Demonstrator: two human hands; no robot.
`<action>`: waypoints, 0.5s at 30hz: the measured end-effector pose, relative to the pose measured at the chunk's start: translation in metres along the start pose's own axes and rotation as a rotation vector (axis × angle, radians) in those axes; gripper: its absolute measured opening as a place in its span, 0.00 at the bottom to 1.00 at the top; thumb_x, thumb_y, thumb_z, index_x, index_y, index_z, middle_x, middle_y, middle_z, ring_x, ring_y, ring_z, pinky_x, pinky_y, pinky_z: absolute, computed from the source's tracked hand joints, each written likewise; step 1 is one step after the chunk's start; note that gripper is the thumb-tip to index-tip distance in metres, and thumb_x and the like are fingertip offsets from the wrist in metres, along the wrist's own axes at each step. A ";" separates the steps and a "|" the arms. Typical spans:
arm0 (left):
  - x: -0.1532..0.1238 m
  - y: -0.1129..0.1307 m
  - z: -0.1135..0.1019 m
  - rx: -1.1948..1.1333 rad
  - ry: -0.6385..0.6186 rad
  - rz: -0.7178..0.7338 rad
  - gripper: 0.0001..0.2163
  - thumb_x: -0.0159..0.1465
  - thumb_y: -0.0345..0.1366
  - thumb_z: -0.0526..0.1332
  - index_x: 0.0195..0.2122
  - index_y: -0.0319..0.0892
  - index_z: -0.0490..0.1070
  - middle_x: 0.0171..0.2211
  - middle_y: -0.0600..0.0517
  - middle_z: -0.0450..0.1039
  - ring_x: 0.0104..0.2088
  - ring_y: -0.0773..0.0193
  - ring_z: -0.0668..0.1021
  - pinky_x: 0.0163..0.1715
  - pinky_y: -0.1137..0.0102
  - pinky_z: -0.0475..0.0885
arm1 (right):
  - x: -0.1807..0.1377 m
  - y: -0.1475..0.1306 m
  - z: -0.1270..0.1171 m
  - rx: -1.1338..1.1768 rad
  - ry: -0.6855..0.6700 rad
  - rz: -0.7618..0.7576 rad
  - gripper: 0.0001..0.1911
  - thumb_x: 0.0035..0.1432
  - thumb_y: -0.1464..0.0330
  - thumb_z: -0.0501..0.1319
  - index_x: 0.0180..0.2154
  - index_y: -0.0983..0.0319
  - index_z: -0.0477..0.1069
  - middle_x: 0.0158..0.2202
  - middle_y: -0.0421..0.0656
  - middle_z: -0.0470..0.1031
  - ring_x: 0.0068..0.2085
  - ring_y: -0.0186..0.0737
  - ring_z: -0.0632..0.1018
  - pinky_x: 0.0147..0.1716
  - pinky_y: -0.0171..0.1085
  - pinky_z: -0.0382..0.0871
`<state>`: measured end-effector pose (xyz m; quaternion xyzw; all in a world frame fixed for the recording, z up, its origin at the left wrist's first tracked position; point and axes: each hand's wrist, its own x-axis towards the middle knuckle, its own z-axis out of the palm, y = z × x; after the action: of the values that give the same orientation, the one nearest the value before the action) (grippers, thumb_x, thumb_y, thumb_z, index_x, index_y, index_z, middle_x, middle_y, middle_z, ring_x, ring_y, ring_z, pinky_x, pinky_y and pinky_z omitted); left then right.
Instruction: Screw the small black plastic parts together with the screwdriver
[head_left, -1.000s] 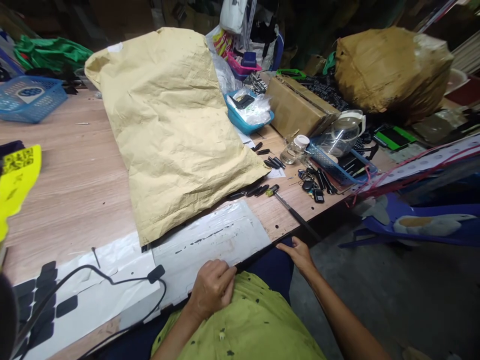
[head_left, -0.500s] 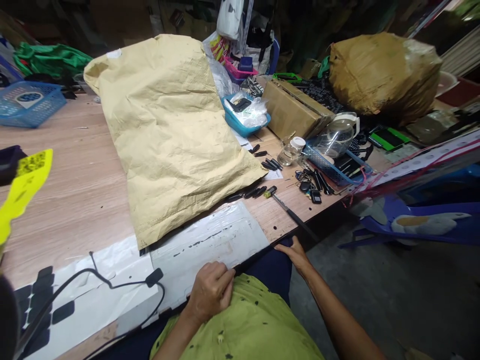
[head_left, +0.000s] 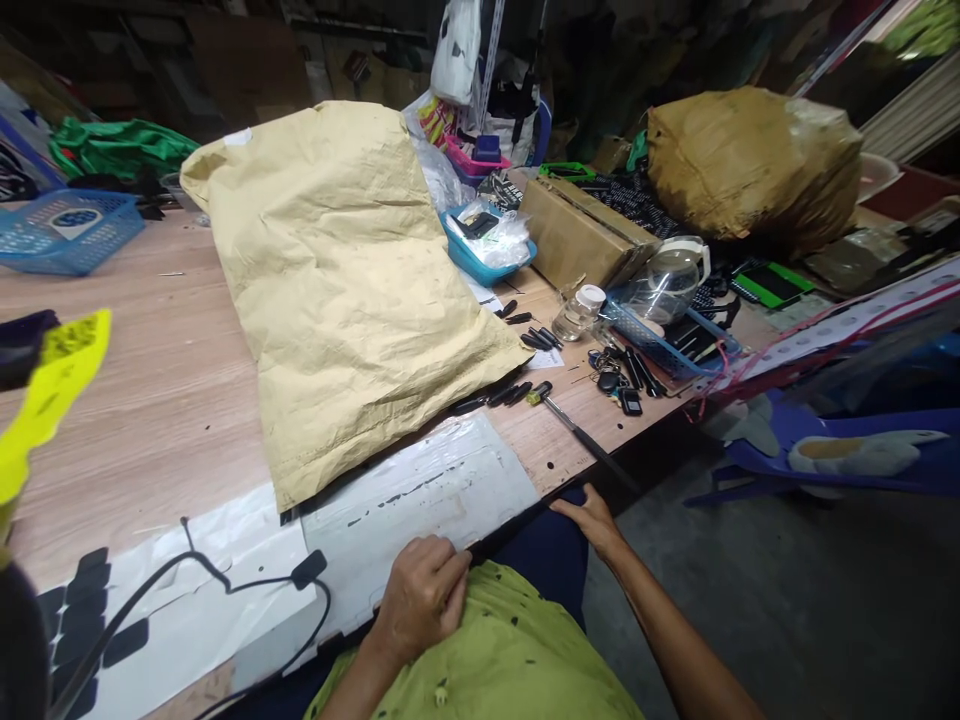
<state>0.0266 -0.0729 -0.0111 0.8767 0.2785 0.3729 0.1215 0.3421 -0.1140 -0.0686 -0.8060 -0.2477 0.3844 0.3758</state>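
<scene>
My left hand (head_left: 426, 592) is closed in a loose fist and rests at the table's front edge, against the green patterned shirt (head_left: 502, 650). Nothing shows in its fingers. Lower right, my right hand (head_left: 592, 522) lies on the dark-trousered leg (head_left: 536, 545), thumb and forefinger apart and the other fingers mostly hidden. In front of both hands a large tan paper sack (head_left: 360, 300) lies on the table. A white taped sheet (head_left: 427, 500) lies between sack and table edge. The hammer (head_left: 574, 425) near my right hand has its black handle sticking out over the edge.
Black handle-like pieces (head_left: 541, 338), keys (head_left: 628, 402), a clear jar (head_left: 576, 315) and a blue basket (head_left: 660, 335) stand right of the sack, before a cardboard box (head_left: 581, 235). A black cable (head_left: 225, 580) crosses the left front. A purple chair (head_left: 825, 440) stands at right.
The view has tilted slightly, so the table and its things sit a little lower in the picture. Both hands keep their places and poses.
</scene>
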 end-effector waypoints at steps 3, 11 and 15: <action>0.000 0.000 0.000 -0.002 0.001 0.000 0.08 0.64 0.26 0.55 0.35 0.41 0.73 0.23 0.51 0.69 0.23 0.64 0.70 0.21 0.67 0.62 | -0.001 -0.002 -0.001 -0.029 -0.061 0.047 0.20 0.32 0.55 0.74 0.27 0.58 0.73 0.27 0.41 0.80 0.33 0.47 0.79 0.32 0.40 0.72; -0.003 -0.001 0.003 -0.020 0.013 0.001 0.07 0.64 0.25 0.56 0.37 0.41 0.73 0.23 0.52 0.68 0.22 0.64 0.69 0.22 0.69 0.61 | 0.002 0.006 0.004 0.020 0.045 -0.051 0.27 0.30 0.56 0.75 0.35 0.58 0.73 0.34 0.40 0.81 0.40 0.47 0.79 0.39 0.40 0.73; -0.003 0.000 0.002 -0.020 0.016 0.003 0.08 0.64 0.25 0.55 0.37 0.40 0.73 0.23 0.51 0.68 0.23 0.63 0.69 0.22 0.68 0.60 | 0.006 0.013 0.001 -0.020 0.002 -0.064 0.23 0.32 0.54 0.74 0.27 0.58 0.69 0.26 0.37 0.76 0.32 0.42 0.76 0.32 0.37 0.70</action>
<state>0.0267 -0.0744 -0.0143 0.8729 0.2745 0.3828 0.1273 0.3462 -0.1174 -0.0820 -0.8018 -0.2768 0.3687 0.3803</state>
